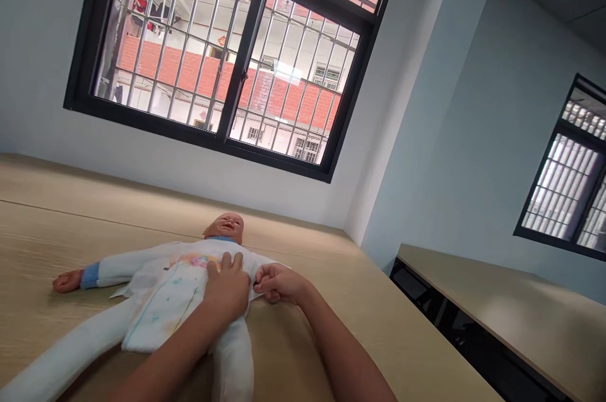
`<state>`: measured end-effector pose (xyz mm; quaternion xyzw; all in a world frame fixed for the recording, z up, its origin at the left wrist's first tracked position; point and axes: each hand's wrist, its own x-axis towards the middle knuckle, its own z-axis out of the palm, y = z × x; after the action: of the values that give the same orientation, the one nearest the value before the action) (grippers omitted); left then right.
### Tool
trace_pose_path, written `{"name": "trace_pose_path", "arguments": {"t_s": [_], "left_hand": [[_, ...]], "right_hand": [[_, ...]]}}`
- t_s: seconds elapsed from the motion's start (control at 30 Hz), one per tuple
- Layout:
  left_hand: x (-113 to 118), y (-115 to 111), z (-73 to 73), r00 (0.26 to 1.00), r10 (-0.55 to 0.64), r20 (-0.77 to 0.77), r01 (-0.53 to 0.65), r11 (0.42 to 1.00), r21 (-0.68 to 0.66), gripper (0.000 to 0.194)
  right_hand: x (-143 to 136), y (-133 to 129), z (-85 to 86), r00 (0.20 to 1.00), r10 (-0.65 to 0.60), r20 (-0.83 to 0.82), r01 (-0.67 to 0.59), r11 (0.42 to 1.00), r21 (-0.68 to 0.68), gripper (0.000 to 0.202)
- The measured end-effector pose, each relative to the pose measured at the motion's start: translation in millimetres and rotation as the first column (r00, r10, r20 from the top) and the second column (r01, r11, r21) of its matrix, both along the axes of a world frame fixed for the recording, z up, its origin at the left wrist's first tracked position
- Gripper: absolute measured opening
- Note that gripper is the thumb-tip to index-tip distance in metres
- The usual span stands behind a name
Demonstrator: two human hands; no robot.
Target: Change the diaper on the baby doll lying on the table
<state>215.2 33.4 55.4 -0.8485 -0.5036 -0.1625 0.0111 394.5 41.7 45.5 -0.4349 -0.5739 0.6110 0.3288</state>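
Note:
A baby doll (228,225) lies on its back, dressed in a white long-sleeved, long-legged outfit with blue cuffs and collar. Over the outfit, across the belly and between the legs, sits a white diaper (165,307) with small teal prints and a coloured band near its top. My left hand (227,283) rests on the front of the diaper, its fingers spread. Close beside it at the doll's side, my right hand (279,282) is closed, pinching a thin white edge of the diaper. Part of that edge is hidden by the fingers.
The doll lies on a wood-coloured table (350,313) that reaches the wall under a barred window (213,61). To the right, past a gap, stands another wood-topped table (511,301) with a dark underside. A second window (563,181) is in the right wall.

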Motion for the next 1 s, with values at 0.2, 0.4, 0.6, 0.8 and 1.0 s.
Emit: {"name": "trace_pose_path", "arguments": {"t_s": [0.2,0.4,0.6,0.8,1.0], "left_hand": [[0,4,-4.6,0.995,0.047,-0.088,-0.047,0.999,0.004,0.042],[-2,6,-4.7,0.995,0.024,-0.097,-0.024,1.000,-0.005,0.054],[-5,5,-6.4,1.000,0.021,-0.003,-0.021,1.000,-0.010,0.062],[-7,5,-6.0,0.999,0.021,0.032,-0.019,0.999,-0.041,0.069],[-8,6,-4.8,0.995,-0.007,0.096,0.017,0.994,-0.105,0.078]], "right_hand": [[-8,-1,-0.2,0.996,-0.046,-0.080,0.047,0.999,0.014,0.040],[-21,-2,-3.8,0.978,-0.058,-0.200,0.061,0.998,0.010,0.046],[-38,-7,-1.8,0.939,-0.069,-0.336,0.088,0.995,0.041,0.044],[-49,-5,-3.7,0.889,-0.149,-0.434,0.187,0.981,0.046,0.041],[-55,1,-10.7,0.833,-0.237,-0.499,0.293,0.955,0.035,0.039]]}}
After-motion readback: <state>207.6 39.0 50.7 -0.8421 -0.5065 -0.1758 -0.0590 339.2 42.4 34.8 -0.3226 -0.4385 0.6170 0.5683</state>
